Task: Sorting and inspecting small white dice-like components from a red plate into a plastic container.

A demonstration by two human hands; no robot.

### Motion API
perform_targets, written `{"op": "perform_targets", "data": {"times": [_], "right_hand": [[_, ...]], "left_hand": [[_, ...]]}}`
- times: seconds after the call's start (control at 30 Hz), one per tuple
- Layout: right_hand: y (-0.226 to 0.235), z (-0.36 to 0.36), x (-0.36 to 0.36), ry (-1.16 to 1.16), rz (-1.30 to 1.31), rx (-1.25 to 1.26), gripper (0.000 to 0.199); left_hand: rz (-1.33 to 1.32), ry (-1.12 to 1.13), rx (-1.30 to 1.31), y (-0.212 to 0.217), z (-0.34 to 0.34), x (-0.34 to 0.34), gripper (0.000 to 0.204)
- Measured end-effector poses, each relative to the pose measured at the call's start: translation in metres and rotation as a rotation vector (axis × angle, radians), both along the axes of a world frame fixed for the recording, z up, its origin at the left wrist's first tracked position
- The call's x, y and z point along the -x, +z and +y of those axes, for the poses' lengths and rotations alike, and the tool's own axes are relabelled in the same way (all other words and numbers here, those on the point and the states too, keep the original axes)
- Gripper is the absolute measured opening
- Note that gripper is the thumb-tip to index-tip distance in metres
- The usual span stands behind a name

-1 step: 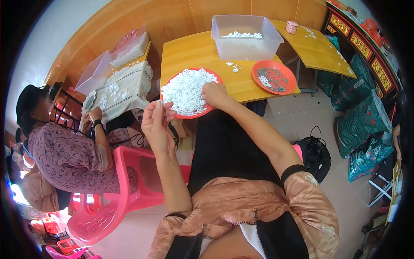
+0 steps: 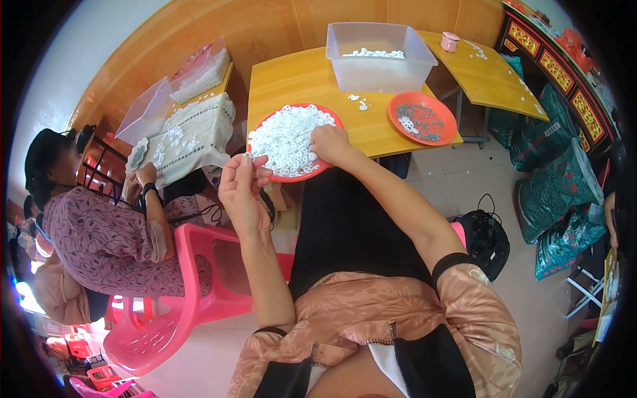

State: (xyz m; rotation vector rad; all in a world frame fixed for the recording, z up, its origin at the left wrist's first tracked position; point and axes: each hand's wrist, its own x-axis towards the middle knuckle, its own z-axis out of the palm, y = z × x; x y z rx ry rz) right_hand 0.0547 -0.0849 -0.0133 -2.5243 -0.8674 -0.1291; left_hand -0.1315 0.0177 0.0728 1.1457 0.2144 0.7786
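Observation:
A red round plate (image 2: 306, 177) heaped with small white ring-shaped pieces (image 2: 284, 138) sits at the near edge of the yellow table. My right hand (image 2: 332, 144) is closed at the heap's right side, its fingertips down among the white pieces; what they grip is hidden. By the plate's lower left rim, my left hand (image 2: 240, 184) is raised palm up, thumb and fingers pinched together. Anything in that pinch is too small to make out. Right of the heap, an orange-red plate (image 2: 448, 121) holds small grey metal pieces (image 2: 424, 126) and a few white ones.
A clear plastic bin (image 2: 378, 74) with white pieces stands at the table's back. Loose white pieces lie before it. At left, a co-worker (image 2: 109, 232) handles white pieces at a cloth-covered table (image 2: 211, 126). A pink chair (image 2: 192, 312) is beside me; dark green sacks (image 2: 554, 192) stand right.

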Motion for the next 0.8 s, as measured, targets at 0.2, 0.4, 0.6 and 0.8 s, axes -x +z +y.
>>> {"op": "perform_targets", "data": {"times": [0.2, 0.4, 0.6, 0.8], "right_hand": [[0.001, -0.001, -0.006, 0.025, -0.055, 0.046, 0.016], [0.034, -0.047, 0.039, 0.138, 0.547, -0.744, 0.016], [0.068, -0.087, 0.093, 0.194, 1.082, -1.269, 0.021], [0.071, -0.095, 0.104, 0.27, 1.191, -1.388, 0.023]], "left_hand": [[-0.008, -0.056, 0.005, -0.006, -0.004, -0.004, 0.013], [0.026, -0.123, 0.048, -0.012, -0.024, -0.011, 0.01], [0.056, -0.22, 0.015, -0.014, -0.05, -0.012, 0.007], [0.033, -0.267, -0.034, -0.007, -0.064, -0.008, 0.006]]}}
